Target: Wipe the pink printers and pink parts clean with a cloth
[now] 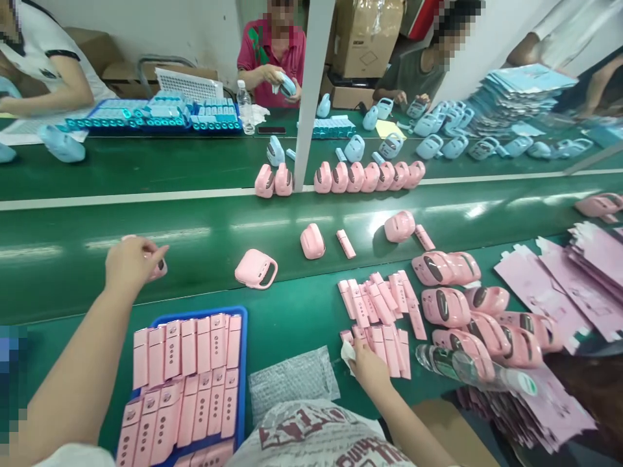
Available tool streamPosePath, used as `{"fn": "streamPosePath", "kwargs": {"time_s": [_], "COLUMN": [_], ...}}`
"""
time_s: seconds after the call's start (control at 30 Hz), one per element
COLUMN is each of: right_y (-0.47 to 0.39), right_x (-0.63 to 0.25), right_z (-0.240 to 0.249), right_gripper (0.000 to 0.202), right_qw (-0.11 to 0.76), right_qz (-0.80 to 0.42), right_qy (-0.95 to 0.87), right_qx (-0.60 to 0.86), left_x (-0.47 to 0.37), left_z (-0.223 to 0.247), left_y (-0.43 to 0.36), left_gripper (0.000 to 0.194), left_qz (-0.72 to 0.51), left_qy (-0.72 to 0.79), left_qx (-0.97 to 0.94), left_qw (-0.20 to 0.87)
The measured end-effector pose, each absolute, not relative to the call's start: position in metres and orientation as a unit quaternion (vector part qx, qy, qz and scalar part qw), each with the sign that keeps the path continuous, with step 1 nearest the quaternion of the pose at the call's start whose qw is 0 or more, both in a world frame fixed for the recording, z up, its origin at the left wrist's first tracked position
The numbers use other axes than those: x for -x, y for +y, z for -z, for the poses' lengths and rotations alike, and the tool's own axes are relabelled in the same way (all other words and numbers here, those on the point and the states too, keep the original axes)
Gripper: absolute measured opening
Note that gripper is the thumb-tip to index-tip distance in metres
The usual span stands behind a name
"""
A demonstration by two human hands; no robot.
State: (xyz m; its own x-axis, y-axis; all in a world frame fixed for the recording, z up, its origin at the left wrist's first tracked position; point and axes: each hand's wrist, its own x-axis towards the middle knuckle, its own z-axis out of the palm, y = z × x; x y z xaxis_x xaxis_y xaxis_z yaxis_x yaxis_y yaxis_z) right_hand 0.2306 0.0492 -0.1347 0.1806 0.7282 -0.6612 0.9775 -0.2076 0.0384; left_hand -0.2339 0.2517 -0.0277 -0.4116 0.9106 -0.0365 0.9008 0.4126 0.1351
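left hand: my fingers are bent, partly closed over a pink case at the left of the green belt; i cannot tell if they pinch it firmly or only rest on it.
right hand: nearly closed, a crumpled white cloth caught at my fingers, the tips over the near row of pink sticks; i cannot tell if one is gripped too.
pink case, feel: looks like hard, glossy plastic, so i judge it light, stiff and a bit slippery, easy to scuff.
pink case, hold: best by both sides, or by a loop handle like the one on the loose case to its right, keeping my fingertips off the dark window.
pink sticks, feel: slim, smooth and stiff, probably light; crowded together, they could slide over each other.
pink sticks, hold: across the narrow edges near the middle, one at a time.
white cloth, feel: soft and limp, likely to bunch; a pinch is enough.
blue tray: near left, holding more sticks in rows; its near end is cut off by the frame.
hidden: most of the left case is under my palm, and my right fingertips are masked by cloth and sticks.
hard to read: the small marks on the sticks, and the cases under the clear bottle.
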Motion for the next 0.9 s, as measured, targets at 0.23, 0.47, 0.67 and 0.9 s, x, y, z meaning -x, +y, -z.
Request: {"fn": "streamPosePath", "kwargs": {"time_s": [0.23,0.47,0.67,0.9], "right_y": [0.051,0.041,0.031,0.035], "right_x": [-0.230,-0.223,-0.221,-0.218], "right_z": [0.130,0.126,0.136,0.141], "right_gripper": [0.030,0.058,0.063,0.064], "right_qw": [0.236,0.249,0.252,0.208], "right_qz": [0.252,0.270,0.246,0.259], "right_qy": [0.601,0.596,0.596,0.601], "right_qx": [-0.721,-0.714,-0.721,-0.727], "left_x": [0.116,0.029,0.034,0.046], "left_z": [0.035,0.081,0.076,0.105], "left_y": [0.162,0.079,0.068,0.179], "left_gripper": [0.018,0.019,0.049,0.051], "left_qz": [-0.215,-0.008,0.065,0.010], "left_qy": [0.598,0.365,0.329,0.490], "left_qx": [-0.704,-0.837,-0.883,-0.868], "left_qw": [0.317,0.407,0.330,0.081]}}
